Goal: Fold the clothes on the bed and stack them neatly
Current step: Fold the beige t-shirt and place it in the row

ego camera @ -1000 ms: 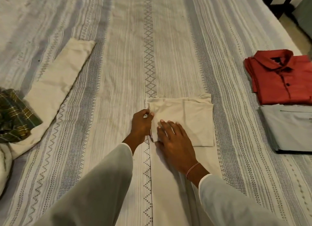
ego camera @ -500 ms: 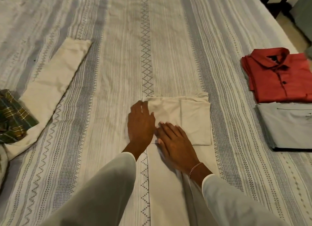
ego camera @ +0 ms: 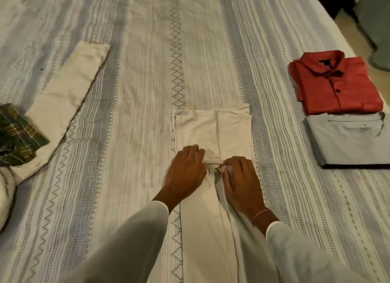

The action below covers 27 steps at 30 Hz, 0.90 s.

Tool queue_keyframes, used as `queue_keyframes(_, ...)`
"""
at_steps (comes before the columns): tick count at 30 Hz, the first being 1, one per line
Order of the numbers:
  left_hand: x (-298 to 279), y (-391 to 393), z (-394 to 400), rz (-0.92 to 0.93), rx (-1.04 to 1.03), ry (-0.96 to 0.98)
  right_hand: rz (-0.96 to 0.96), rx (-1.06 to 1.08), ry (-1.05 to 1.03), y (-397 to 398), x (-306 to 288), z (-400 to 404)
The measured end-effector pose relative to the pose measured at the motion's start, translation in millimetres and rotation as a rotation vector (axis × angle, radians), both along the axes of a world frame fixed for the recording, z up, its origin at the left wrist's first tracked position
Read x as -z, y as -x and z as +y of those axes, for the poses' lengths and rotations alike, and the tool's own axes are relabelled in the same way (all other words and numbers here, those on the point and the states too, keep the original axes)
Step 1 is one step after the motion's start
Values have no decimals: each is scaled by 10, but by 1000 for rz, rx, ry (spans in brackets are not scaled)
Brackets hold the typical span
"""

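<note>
Cream trousers (ego camera: pixel 213 132) bunched between both hands' grip.

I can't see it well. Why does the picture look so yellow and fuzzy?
Head view: dim, warm light tints the cream garment and bedspread yellowish; both hands, left hand and right hand, look slightly smeared; the wide lens bends the bedspread's stripes outward.

Your two arms wear long, loose white sleeves of thin plain fabric, the left sleeve (ego camera: pixel 135 240) and the right sleeve (ego camera: pixel 299 251) each ending at the wrist. Just above the right cuff sits a slim pink-and-silver beaded bracelet (ego camera: pixel 260 213).
</note>
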<state>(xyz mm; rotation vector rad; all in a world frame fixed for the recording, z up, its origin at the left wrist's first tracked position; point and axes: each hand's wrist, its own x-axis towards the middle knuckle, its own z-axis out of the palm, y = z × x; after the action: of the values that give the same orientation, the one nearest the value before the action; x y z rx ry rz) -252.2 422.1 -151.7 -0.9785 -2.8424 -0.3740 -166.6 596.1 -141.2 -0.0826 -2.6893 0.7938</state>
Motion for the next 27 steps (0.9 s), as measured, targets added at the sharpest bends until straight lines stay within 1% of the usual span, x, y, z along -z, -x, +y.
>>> queue_keyframes(2, -127, -268, 9, -71, 61, -57, -69, 37, -37, -220, -50, 3)
queue_keyframes(4, -233, -507, 42, -229, 45, 16, -206, 70, -30, -433, -77, -20)
queue_keyframes(7, -310, -745, 156, -438, -122, 133, -447, 118, 1, -658, -122, -84)
queue_keyframes(8, -333, -777, 190, -494, -196, 143, -481, 122, -1, -688, -130, -109)
queue_keyframes(11, -385, -760, 278, -607, -375, 132, -506, 138, 23, -687, -180, -140)
queue_keyframes(13, -410, -772, 332, -664, -441, 113, -501, 197, 36, -702, -239, -145)
queue_keyframes(15, -412, -786, 394, -684, -437, 66, -448, 218, 38, -747, -248, -177)
queue_keyframes(18, -401, -829, 433, -746, -418, -48, -430, 111, 102, -818, -198, -267)
queue_keyframes(21, -383, -979, 346, -731, -486, -72, -378, 88, 136, -1013, -174, -266)
queue_keyframes(23, -342, -1148, 266, -732, -490, -55, -325, 99, 123, -1225, -175, -275)
queue_keyframes(24, -329, -1229, 234, -740, -485, -32, -328, 100, 107, -1338, -168, -291)
queue_keyframes(27, -336, -1503, 207, -747, -478, 32, -447, 130, 56, -1694, -179, -371)
